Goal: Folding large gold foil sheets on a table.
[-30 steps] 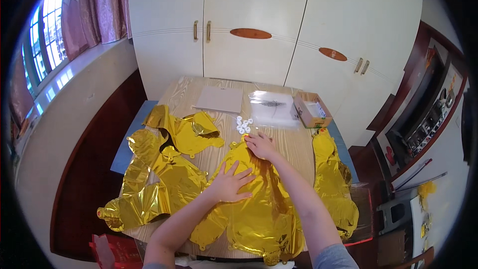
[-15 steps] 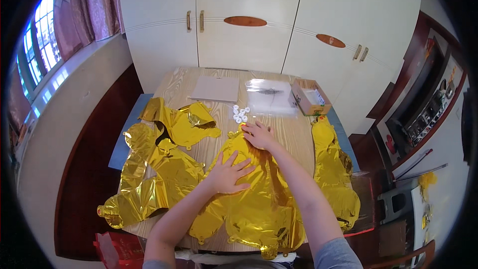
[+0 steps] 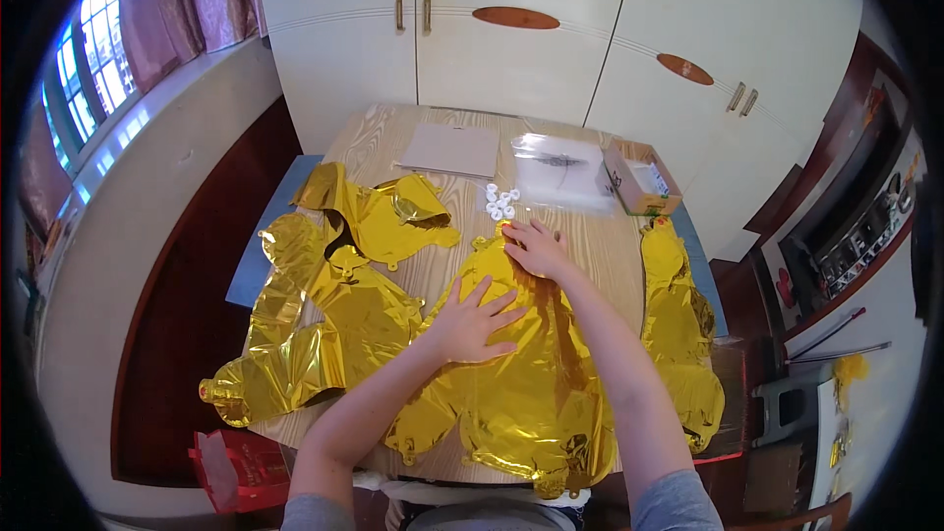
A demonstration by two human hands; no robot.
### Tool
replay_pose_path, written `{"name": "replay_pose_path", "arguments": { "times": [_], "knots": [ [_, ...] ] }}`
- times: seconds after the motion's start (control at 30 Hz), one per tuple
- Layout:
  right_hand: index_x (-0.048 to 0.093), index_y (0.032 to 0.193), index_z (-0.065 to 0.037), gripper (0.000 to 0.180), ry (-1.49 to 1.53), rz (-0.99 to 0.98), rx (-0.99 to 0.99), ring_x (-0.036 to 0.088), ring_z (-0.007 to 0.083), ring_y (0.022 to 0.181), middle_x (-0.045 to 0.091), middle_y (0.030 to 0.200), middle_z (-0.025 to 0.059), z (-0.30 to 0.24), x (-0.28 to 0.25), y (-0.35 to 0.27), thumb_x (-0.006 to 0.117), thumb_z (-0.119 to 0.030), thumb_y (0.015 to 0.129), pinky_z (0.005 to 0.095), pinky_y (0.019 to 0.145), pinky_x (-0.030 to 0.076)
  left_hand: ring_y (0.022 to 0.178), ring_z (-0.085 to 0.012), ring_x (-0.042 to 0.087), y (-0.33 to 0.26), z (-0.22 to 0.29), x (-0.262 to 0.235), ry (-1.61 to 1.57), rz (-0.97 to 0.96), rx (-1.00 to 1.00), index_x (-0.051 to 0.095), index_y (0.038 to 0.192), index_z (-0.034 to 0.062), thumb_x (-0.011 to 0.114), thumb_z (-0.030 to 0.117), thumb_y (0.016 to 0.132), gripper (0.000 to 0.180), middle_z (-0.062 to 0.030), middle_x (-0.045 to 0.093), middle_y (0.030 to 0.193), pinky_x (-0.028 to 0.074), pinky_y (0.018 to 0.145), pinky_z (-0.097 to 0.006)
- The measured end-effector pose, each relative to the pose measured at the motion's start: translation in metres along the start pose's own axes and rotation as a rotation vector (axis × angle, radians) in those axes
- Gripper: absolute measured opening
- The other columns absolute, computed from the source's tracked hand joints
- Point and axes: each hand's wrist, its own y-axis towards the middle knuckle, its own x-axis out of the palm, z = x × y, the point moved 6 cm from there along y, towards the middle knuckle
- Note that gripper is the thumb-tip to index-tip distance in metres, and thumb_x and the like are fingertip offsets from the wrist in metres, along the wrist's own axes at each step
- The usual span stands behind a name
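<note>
A flat, uninflated gold foil balloon [image 3: 506, 393] lies in front of me on the wood-grain table [image 3: 595, 246]. On its left upper part my left hand [image 3: 474, 323] rests palm down with the fingers spread. My right hand [image 3: 537, 248] lies near the balloon's far tip, fingers stretched out, beside a small red spot at that end. More crumpled gold foil balloons [image 3: 369, 320] spread out on the left. Another gold foil balloon [image 3: 678, 320] hangs along the right edge of the table.
Several small white rings [image 3: 501, 202] sit just beyond my right hand. Farther back are a pale flat board [image 3: 451, 150], a clear plastic sheet [image 3: 560, 172] and an open cardboard box [image 3: 644, 179]. White cupboards [image 3: 511, 59] stand behind the table. A red bag [image 3: 246, 472] is at the lower left.
The whole view has shifted, so the scene sits slightly higher and farther right. Both hands keep about the same places on the balloon.
</note>
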Motion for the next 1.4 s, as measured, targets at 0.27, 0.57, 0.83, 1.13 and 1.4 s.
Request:
{"name": "replay_pose_path", "arguments": {
  "times": [0.27,0.57,0.83,1.13,1.4],
  "knots": [
    [0.046,0.139,-0.029,0.050,-0.002,-0.006,-0.011,0.023,0.0253,0.143,0.035,0.151,-0.0046,-0.002,0.000,0.000,0.045,-0.047,0.093,0.0672,0.108,0.012,0.138,-0.0431,0.028,-0.002,-0.004,-0.001,0.019,-0.013,0.019,0.036,0.145,0.0317,0.042,0.067,0.087,0.068,-0.0049,0.035,0.151,0.016,0.106,-0.070],
    [0.052,0.133,-0.022,0.046,0.067,0.220,-0.144,0.033,0.0269,0.137,0.043,0.145,0.0007,0.004,-0.014,-0.009,0.052,-0.041,0.092,0.0597,0.108,0.022,0.138,-0.0428,0.028,0.000,-0.003,0.001,0.036,-0.013,0.036,0.034,0.146,0.0318,0.042,0.068,0.086,0.070,-0.0049,0.034,0.151,0.016,0.106,-0.071],
    [0.061,0.107,-0.006,0.039,0.040,-0.029,-0.056,0.054,0.0299,0.108,0.061,0.107,0.0125,0.025,-0.044,-0.110,0.070,-0.034,0.081,0.0415,0.092,0.043,0.141,-0.0405,0.022,-0.002,-0.004,0.002,0.036,-0.059,-0.008,0.033,0.146,0.0320,0.038,0.070,0.086,0.071,-0.0028,0.032,0.152,0.011,0.108,-0.069],
    [0.061,0.095,-0.005,0.044,-0.006,-0.162,0.038,0.058,0.0307,0.096,0.062,0.096,0.0137,0.051,-0.027,-0.153,0.077,-0.039,0.074,0.0397,0.083,0.047,0.143,-0.0399,0.017,0.000,-0.004,0.004,0.047,-0.117,-0.022,0.032,0.147,0.0328,0.038,0.069,0.087,0.070,-0.0015,0.029,0.154,0.010,0.109,-0.069],
    [0.056,0.107,-0.003,0.048,0.350,-0.144,0.113,0.060,0.0267,0.089,0.062,0.095,0.0142,0.054,-0.023,-0.162,0.076,-0.035,0.077,0.0345,0.076,0.047,0.142,-0.0425,0.017,0.000,-0.001,0.004,0.075,-0.124,0.007,0.032,0.145,0.0383,0.039,0.066,0.088,0.065,-0.0020,0.028,0.154,0.010,0.108,-0.071]
  ]
}}
